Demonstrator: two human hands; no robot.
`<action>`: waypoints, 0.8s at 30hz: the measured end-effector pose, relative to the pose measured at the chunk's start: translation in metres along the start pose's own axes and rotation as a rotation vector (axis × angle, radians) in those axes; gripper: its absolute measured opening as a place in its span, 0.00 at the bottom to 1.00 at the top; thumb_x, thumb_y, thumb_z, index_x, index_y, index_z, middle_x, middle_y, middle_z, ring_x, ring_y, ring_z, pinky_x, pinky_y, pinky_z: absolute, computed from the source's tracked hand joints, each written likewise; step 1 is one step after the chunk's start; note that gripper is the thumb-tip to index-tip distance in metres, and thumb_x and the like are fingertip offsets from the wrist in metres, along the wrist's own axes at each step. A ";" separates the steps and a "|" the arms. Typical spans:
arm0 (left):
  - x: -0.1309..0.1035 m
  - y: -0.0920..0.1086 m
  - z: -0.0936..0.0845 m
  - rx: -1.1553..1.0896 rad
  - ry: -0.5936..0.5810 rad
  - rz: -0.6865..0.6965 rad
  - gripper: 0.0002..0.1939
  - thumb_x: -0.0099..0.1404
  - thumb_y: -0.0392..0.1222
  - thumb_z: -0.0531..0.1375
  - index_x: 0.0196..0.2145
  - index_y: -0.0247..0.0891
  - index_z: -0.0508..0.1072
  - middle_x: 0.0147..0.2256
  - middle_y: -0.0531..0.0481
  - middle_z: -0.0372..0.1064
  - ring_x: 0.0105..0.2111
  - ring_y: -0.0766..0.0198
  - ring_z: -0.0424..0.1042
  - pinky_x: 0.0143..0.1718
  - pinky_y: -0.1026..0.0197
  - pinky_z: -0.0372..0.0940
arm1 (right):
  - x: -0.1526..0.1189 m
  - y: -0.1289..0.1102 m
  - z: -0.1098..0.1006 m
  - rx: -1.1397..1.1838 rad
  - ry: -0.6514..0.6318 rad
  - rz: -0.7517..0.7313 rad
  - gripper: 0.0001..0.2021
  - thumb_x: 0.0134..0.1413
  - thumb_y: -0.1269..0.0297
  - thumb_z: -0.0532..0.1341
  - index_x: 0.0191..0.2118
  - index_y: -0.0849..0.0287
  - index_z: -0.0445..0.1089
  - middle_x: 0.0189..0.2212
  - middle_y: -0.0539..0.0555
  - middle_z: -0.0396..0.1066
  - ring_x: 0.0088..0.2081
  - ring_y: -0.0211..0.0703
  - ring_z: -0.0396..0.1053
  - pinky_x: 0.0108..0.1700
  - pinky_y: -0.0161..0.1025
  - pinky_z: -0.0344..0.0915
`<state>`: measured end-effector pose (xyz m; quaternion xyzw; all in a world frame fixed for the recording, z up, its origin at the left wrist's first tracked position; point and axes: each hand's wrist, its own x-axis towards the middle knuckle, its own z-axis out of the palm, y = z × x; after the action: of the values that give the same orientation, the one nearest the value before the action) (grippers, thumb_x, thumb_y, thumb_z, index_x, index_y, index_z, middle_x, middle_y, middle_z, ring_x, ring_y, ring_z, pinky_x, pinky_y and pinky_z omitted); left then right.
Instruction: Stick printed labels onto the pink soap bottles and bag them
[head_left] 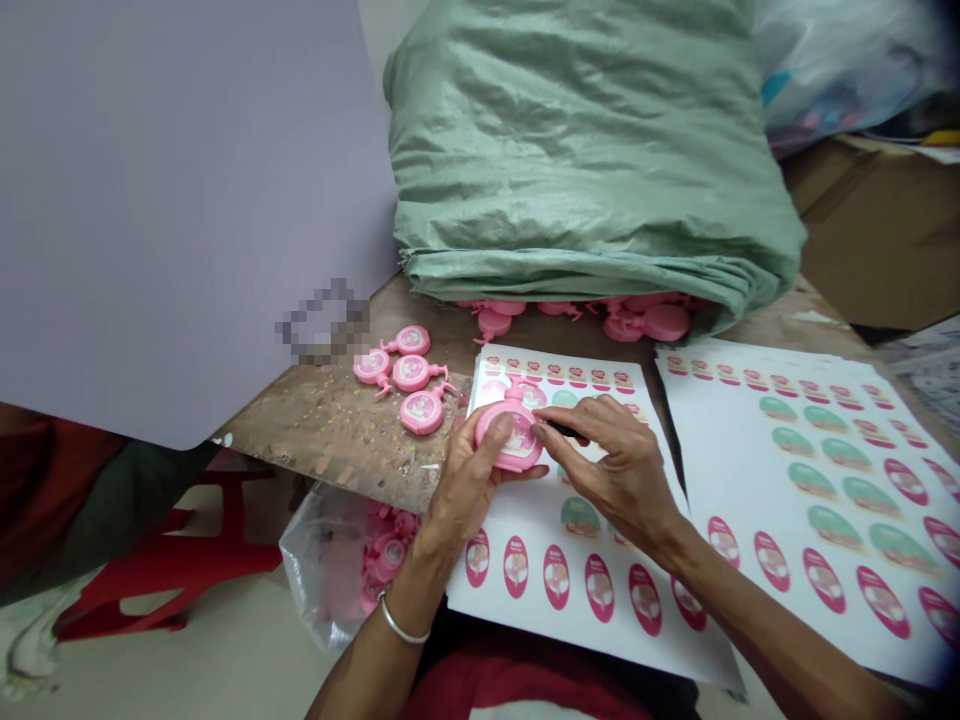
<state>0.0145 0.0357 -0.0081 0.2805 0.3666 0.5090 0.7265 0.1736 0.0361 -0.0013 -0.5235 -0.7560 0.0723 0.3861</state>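
My left hand is closed around a pink toy pump bottle, round and flat, with its nozzle pointing up. The left thumb presses on the label at its front. In my right hand a slim black tool is pinched, its kind unclear. The right fingertips touch the bottle's right edge. Beneath both hands lies a sheet of stickers with pink ovals, green shapes and small hearts. Several more pink bottles with labels lie on the table to the left.
A second sticker sheet lies at the right. Behind stands a large green sack with pink bottles spilling from its mouth. A clear bag of pink pieces hangs below the table edge, near a red stool. A pale panel blocks the left.
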 end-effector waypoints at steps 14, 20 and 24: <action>-0.015 0.003 -0.033 0.271 0.127 -0.065 0.26 0.56 0.50 0.66 0.49 0.37 0.70 0.42 0.40 0.75 0.40 0.51 0.76 0.38 0.53 0.72 | 0.028 0.061 0.002 -0.105 -0.078 0.325 0.29 0.53 0.49 0.63 0.57 0.59 0.63 0.53 0.62 0.70 0.52 0.52 0.68 0.53 0.47 0.65; 0.021 0.013 -0.090 0.981 0.429 0.256 0.19 0.60 0.58 0.59 0.37 0.39 0.74 0.27 0.47 0.73 0.29 0.52 0.72 0.33 0.51 0.68 | 0.066 0.164 -0.039 -0.631 -0.149 0.623 0.23 0.59 0.63 0.56 0.58 0.69 0.63 0.40 0.69 0.76 0.43 0.61 0.74 0.41 0.49 0.67; 0.034 0.018 -0.088 1.170 0.520 0.410 0.20 0.60 0.54 0.59 0.44 0.37 0.71 0.36 0.42 0.74 0.39 0.43 0.74 0.40 0.44 0.68 | 0.090 0.191 -0.031 -0.743 -0.187 0.645 0.19 0.59 0.68 0.58 0.55 0.67 0.66 0.37 0.65 0.76 0.40 0.55 0.75 0.40 0.47 0.67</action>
<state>-0.0603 0.0766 -0.0526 0.5602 0.6845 0.4052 0.2311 0.3208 0.1878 -0.0323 -0.8242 -0.5615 -0.0395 0.0624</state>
